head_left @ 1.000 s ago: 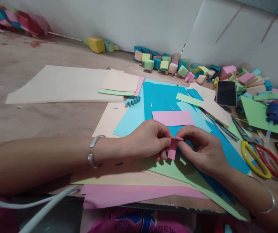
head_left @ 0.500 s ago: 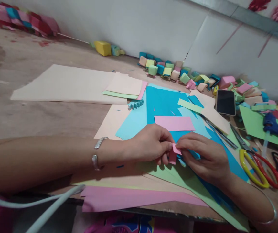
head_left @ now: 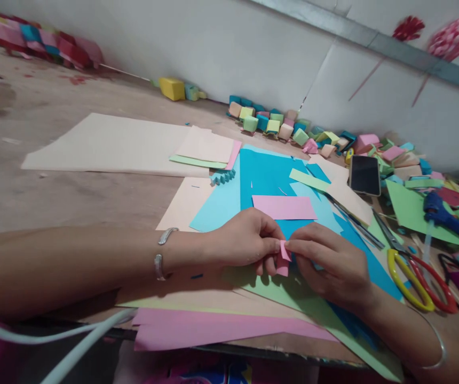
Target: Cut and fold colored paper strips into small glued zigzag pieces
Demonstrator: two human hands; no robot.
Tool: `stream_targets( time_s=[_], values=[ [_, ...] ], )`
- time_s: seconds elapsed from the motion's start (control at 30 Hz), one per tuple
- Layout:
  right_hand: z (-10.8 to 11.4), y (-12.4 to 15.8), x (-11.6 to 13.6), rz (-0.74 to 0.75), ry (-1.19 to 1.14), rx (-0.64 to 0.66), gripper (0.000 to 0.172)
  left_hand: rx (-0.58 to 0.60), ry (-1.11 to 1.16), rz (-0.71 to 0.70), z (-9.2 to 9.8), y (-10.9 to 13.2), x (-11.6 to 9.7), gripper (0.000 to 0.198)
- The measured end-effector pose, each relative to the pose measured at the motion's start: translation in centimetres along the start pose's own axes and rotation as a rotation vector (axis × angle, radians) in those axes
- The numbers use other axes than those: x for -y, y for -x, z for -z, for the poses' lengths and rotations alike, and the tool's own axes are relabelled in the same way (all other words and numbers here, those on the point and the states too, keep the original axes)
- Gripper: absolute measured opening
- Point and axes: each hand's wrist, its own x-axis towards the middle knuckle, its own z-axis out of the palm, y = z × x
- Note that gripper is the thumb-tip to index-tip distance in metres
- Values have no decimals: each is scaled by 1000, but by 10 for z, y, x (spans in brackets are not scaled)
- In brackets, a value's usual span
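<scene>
My left hand [head_left: 245, 240] and my right hand [head_left: 329, 264] meet above a pile of coloured paper sheets, and both pinch a small folded pink paper strip [head_left: 282, 257] between fingertips. The strip is bent over at its top and hangs down between the two hands. A flat pink paper rectangle [head_left: 283, 207] lies just beyond my fingers on a blue sheet [head_left: 267, 173]. A silver bangle [head_left: 161, 250] circles my left wrist. Green [head_left: 301, 298] and pink [head_left: 213, 325] sheets lie under my hands.
Scissors with yellow and red handles [head_left: 417, 274] lie to the right, beside a blue glue gun [head_left: 443, 213] and a phone [head_left: 364, 175]. A row of small folded paper cubes [head_left: 277, 121] runs along the wall. Cream sheets [head_left: 113, 146] lie at left. A white cable [head_left: 53, 341] crosses the near left.
The pink strip has been folded shorter between my fingertips, and my hands have closed in on it. The camera has tilted slightly, shifting the scene.
</scene>
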Motion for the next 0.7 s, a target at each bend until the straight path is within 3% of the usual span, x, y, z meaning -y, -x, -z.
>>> stream_targets(
  time_s=[0.13,0.4,0.53,0.7],
  values=[
    [0,1,1,8,31,-8,25,42,24,-7,1,3,-4,15],
    [1,-2,7,-81,-112,20,23,-2,-220,-63,3,-1,8,24],
    [4,-4,9,-292,-114,76,5,-47,-426,-193,4,1,8,24],
    [4,-4,5,-262,-95,205,18,-176,-798,-378,2,5,4,24]
  ],
)
